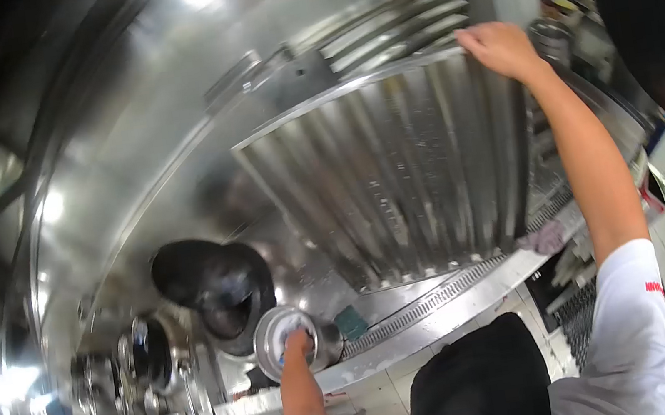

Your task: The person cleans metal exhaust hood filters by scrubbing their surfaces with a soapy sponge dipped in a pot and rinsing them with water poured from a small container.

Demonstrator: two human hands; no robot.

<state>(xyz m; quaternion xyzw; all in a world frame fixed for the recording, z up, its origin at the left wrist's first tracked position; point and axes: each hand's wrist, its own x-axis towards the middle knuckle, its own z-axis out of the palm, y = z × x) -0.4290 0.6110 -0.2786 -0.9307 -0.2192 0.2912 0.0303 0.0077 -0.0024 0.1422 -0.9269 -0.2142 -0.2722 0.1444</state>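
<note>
My right hand [499, 48] grips the top edge of a metal hood baffle filter [396, 178], its fingers closed over the rim near the right corner. The ribbed filter stands tilted on the steel counter, wet along its grooves. My left hand [298, 344] reaches down into a round metal pot [266, 342] at the lower left. Whitish, foamy-looking liquid shows inside, and the fingers are hidden there. Beside the pot a green scouring pad [352, 322] lies on the counter.
Dark woks [221, 285] stand left of the pot. A slotted drain channel [421, 307] runs along the counter's front. A greyish-purple cloth [544, 238] lies at the right edge. Behind the held filter is another slatted metal panel [401, 26].
</note>
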